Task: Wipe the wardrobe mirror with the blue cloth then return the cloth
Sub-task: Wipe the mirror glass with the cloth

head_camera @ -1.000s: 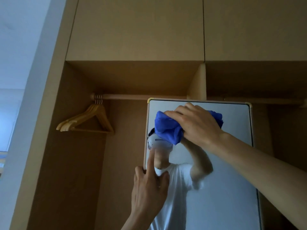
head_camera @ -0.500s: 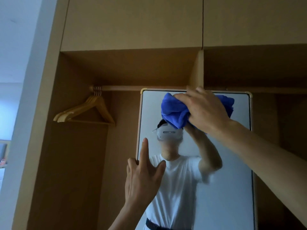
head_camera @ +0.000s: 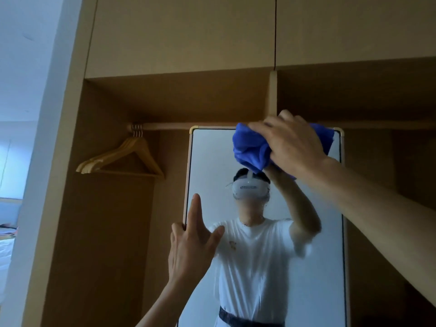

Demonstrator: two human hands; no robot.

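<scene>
Head view, right hand [head_camera: 292, 147] grip curled round bunched blue cloth [head_camera: 250, 149], pressing it near the wardrobe mirror [head_camera: 207, 161] top edge, left hand [head_camera: 191, 246] grip wide, fingers straight at mirror's left frame, wooden hangers [head_camera: 122, 159] on rail [head_camera: 165, 126] left.

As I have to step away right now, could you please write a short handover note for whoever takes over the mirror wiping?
The right hand grips the bunched blue cloth, pressed on the wardrobe mirror at its top edge.
The left hand, fingers straight, rests on the mirror's left edge.
Done: cloth fetched, wiping begun at the top.
Left: wipe the glass below, which looks streaky, then return the cloth; its place is not in view.
</scene>
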